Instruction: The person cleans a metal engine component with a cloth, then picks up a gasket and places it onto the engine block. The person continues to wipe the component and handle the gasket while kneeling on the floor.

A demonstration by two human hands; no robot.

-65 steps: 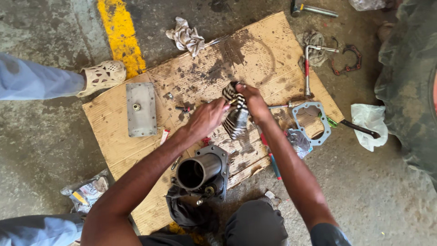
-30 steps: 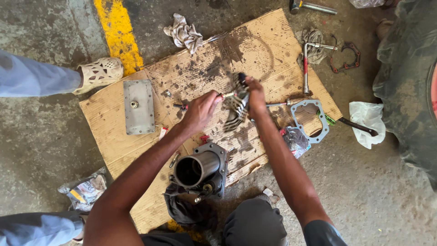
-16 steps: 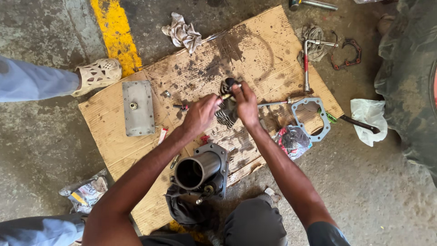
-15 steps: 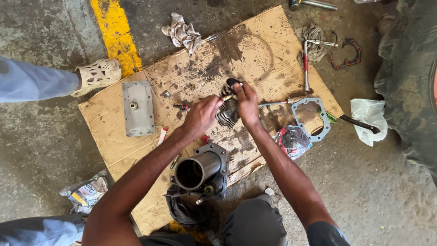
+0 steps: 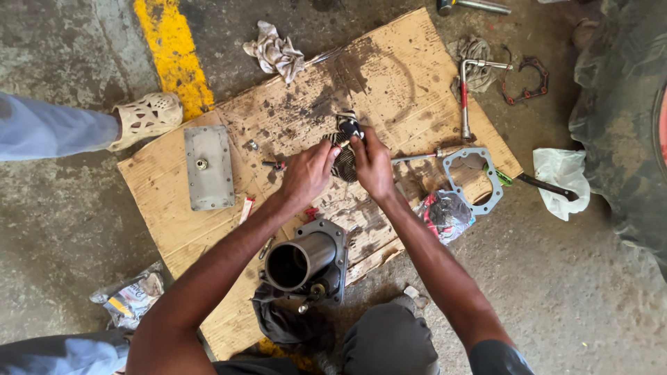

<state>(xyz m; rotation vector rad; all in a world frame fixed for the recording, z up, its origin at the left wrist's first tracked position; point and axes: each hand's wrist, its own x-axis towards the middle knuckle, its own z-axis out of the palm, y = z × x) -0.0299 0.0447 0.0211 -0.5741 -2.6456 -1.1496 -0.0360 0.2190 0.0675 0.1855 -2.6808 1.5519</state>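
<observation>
Both hands grip one dark, ribbed metal gear part (image 5: pixel 345 149) mid-way along the stained cardboard sheet (image 5: pixel 410 48): left hand (image 5: pixel 309 172) and right hand (image 5: pixel 373 165) flank it, fingers clamped (its long axis runs toward the far edge).

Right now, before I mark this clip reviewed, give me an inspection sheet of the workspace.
Surface: stained cardboard sheet laid on a concrete floor.
Job's things: dark ribbed metal part held over the cardboard; grey cylinder housing on the near edge.
Clutter: flat grey cover plate, gasket frame, red-handled wrench, rag, white plastic bag, wrapper.
Grippers: left hand and right hand both grip the ribbed part.
Cables: nothing seen.
Surroundings: yellow floor stripe, another person's shoe, large tyre at right.
</observation>
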